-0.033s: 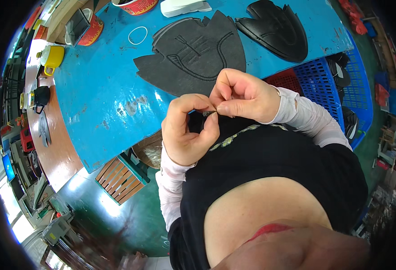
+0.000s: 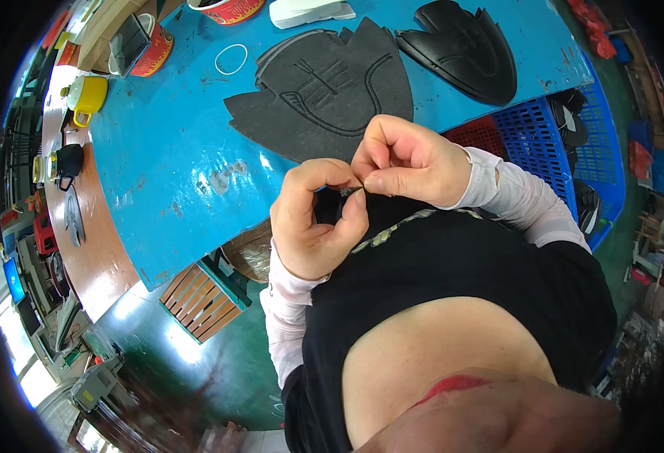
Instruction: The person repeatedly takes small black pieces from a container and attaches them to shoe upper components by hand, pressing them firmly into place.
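Note:
Close in front of my chest, my left hand [image 2: 313, 219] is closed in a pinch, thumb against forefinger, on a small dark piece [image 2: 347, 192]. My right hand [image 2: 415, 162] meets it there, its thumb and fingertips pinched at the right end of that piece. Fingers cover most of it, so its kind cannot be made out. Just beyond my hands, a stack of flat black shoe-upper pieces [image 2: 339, 87] with stitched-looking curved lines lies on the blue table [image 2: 166, 181]. A second stack of black curved pieces [image 2: 468, 53] is at the far right.
Red paper tubs [image 2: 158, 53], a phone [image 2: 129, 45] and a yellow mug [image 2: 89, 98] stand at the left. A white ring [image 2: 231, 59] and a white folded item [image 2: 309, 12] lie farther back. Blue crates [image 2: 536, 136] with shoes are at the right; a slatted wooden stool [image 2: 202, 302] is below the table.

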Tool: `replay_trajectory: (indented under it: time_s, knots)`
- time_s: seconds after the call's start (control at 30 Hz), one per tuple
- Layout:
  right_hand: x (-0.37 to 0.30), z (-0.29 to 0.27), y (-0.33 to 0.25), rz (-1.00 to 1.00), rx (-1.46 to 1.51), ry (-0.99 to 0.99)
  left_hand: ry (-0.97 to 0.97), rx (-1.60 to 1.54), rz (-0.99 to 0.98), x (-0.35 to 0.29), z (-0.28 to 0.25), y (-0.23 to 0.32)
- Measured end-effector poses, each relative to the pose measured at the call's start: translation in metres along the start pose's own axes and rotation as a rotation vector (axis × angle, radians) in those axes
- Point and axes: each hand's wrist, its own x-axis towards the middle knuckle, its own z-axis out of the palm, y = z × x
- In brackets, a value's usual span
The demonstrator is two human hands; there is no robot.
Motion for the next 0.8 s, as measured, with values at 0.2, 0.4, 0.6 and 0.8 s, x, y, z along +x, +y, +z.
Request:
replay_trajectory:
  time_s: [0.2, 0.4, 0.6, 0.8]
  knots:
    - [0.001, -0.003, 0.001, -0.099, -0.134, 0.021, 0.021, -0.021, -0.051, 0.001, -0.001, -0.001]
    - [0.015, -0.029, -0.018, -0.375, -0.633, 0.254, 0.093, 0.076, -0.090, 0.004, -0.009, -0.007]
    - [0.063, -0.074, -0.027, -0.463, -1.303, 0.222, 0.109, 0.602, 0.080, 0.022, -0.004, -0.007]
    - [0.071, -0.085, -0.020, -0.417, -1.387, 0.124, 0.078, 0.677, 0.053, 0.027, -0.003, -0.016]
